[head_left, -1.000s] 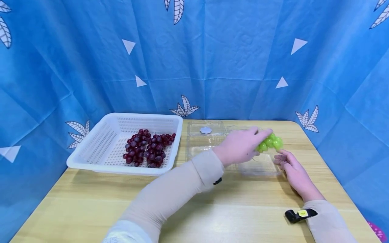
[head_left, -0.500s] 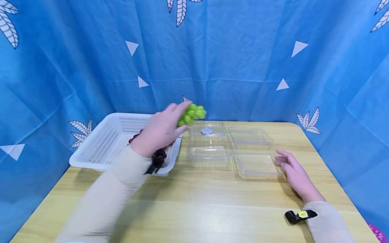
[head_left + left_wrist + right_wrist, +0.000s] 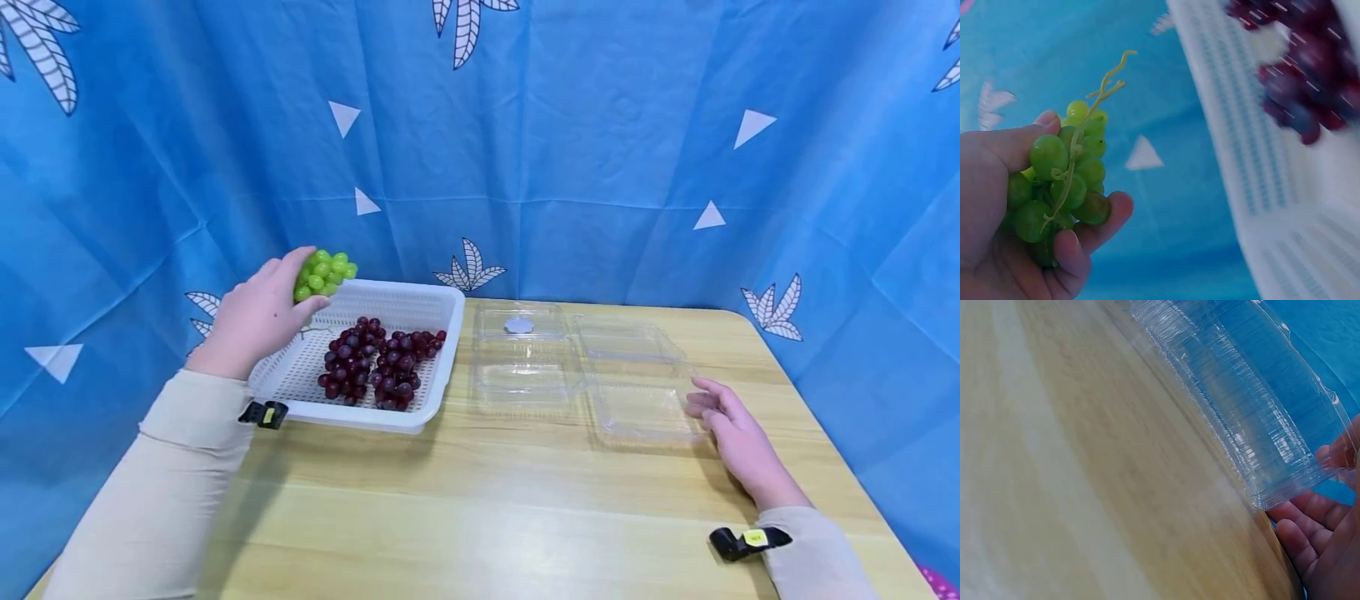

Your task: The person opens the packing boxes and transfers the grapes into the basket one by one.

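A bunch of green grapes (image 3: 324,275) is gripped in my left hand (image 3: 258,312), raised over the left side of a white basket (image 3: 442,379). In the left wrist view, the thumb and fingers curl round the grapes (image 3: 1069,181), and a bare stem sticks up from them. Two bunches of dark red grapes (image 3: 378,362) lie in the basket. My right hand (image 3: 738,437) is at the right edge of a clear plastic box (image 3: 641,408) with its lid folded back. In the right wrist view, relaxed fingers touch the box's corner (image 3: 1272,487).
A second clear plastic box (image 3: 525,379), its lid bearing a pale label (image 3: 519,325), stands left of the first. All rest on a wooden table (image 3: 487,517). A blue curtain (image 3: 600,167) encloses the back and sides.
My left hand has carried the green grapes from above the right-hand plastic box leftward to above the basket. The right hand has stayed by the box.
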Action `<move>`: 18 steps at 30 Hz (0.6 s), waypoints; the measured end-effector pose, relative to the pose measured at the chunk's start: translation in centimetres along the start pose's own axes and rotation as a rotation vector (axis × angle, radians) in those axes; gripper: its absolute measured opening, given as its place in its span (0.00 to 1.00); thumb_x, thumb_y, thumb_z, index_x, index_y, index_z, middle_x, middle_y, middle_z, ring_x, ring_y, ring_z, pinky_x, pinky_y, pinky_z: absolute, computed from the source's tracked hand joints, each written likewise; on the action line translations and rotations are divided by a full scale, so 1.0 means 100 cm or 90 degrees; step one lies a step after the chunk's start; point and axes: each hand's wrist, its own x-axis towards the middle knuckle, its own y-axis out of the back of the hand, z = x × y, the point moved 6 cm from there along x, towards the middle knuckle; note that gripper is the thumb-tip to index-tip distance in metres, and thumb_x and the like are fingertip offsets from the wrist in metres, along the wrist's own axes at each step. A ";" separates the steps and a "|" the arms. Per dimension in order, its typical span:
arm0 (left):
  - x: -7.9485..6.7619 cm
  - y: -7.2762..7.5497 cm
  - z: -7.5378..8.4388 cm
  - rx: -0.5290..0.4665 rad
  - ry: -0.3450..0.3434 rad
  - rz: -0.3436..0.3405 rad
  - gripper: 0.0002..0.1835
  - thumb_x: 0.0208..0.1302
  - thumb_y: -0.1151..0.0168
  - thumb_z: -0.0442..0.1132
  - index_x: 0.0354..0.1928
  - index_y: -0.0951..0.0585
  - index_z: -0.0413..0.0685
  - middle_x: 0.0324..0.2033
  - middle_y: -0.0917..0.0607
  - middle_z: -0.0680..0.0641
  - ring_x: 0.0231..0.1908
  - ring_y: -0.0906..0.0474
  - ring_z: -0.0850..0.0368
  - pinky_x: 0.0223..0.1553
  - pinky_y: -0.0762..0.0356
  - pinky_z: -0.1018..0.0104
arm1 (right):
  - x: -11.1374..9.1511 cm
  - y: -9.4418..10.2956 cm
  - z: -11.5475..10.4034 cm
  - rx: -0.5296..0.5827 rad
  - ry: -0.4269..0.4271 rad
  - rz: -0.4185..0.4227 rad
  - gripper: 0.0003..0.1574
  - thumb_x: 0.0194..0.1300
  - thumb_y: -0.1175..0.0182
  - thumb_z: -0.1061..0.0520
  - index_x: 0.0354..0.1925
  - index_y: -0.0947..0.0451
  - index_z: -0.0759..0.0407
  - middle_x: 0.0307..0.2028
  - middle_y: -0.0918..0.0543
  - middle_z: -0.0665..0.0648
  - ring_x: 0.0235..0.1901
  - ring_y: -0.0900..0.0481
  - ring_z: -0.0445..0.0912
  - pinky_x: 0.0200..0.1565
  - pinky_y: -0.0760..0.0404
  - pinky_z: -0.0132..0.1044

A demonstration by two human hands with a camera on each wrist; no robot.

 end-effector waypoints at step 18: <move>-0.012 -0.086 -0.093 0.019 0.074 -0.183 0.43 0.63 0.41 0.52 0.71 0.49 0.38 0.58 0.35 0.25 0.53 0.36 0.25 0.48 0.38 0.28 | 0.000 -0.001 0.001 0.000 0.013 0.001 0.30 0.73 0.67 0.60 0.72 0.51 0.54 0.60 0.32 0.64 0.55 0.29 0.54 0.44 0.29 0.24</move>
